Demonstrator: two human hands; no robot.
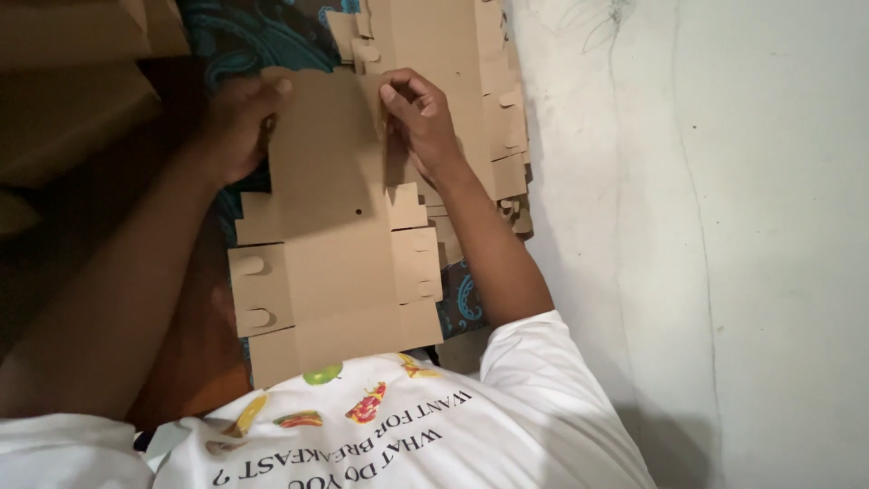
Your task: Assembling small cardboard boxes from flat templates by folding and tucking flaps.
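Observation:
A flat brown die-cut cardboard box blank (335,254) lies in front of me, its near edge against my white printed shirt. My left hand (237,122) grips the blank's upper left edge, fingers curled over it. My right hand (418,118) pinches the upper right flap of the same blank between thumb and fingers. Beneath and beyond it sits a stack of more flat cardboard blanks (480,100), partly covered by the held one.
A blue patterned cloth (249,36) lies under the cardboard. Folded brown boxes (72,100) stand at the upper left in shadow. A pale wall or floor surface (706,226) fills the right side.

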